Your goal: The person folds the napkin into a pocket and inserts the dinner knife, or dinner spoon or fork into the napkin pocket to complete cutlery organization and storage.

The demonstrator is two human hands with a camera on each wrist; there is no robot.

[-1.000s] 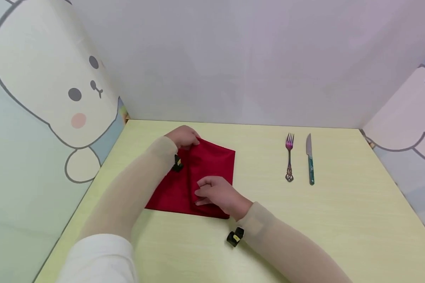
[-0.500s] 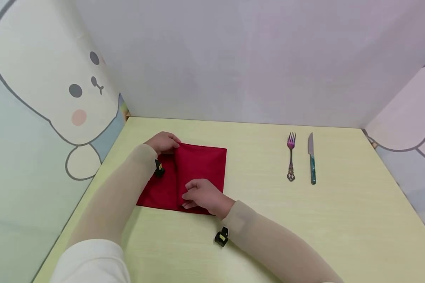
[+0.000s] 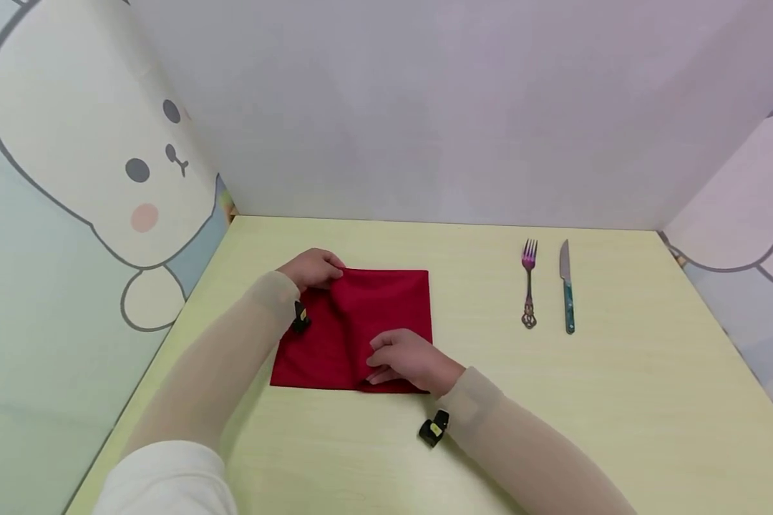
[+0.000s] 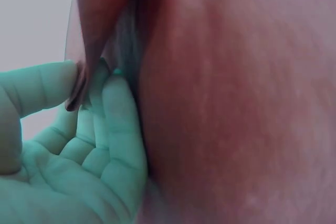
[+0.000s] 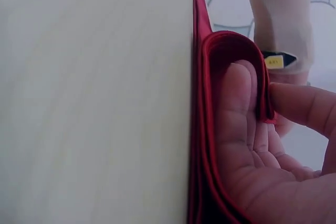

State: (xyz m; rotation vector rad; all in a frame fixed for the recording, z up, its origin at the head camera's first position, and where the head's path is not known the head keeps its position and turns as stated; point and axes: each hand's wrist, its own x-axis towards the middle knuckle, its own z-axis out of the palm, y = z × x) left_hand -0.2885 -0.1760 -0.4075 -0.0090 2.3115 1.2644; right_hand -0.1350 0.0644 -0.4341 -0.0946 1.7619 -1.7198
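Observation:
A red cloth napkin (image 3: pixel 386 304), folded in layers, lies on the pale table (image 3: pixel 335 458). My left hand (image 3: pixel 314 269) is at its far edge; in the left wrist view, the thumb and fingertips pinch a corner of the turned-up layer (image 4: pixel 105 14). At the near side, my right hand (image 3: pixel 409 360) grips the edge of a curled-over flap. The right wrist view shows the fingers (image 5: pixel 233 103) inside this red fold (image 5: pixel 231 35) with the thumb (image 5: pixel 299 103) pressing from outside. A soft ridge runs down the napkin between both hands.
To the right lie a fork (image 3: pixel 529 282) and a knife (image 3: pixel 567 286) with a green handle, side by side. A pale wall (image 3: pixel 438 114) stands behind the table, and printed panels (image 3: pixel 84 143) rise at the sides.
Both hands shift the napkin left, then back right. Its far edge, slanted a second ago, now runs nearly level. The left hand has come nearer the body. Both grips stay on the cloth.

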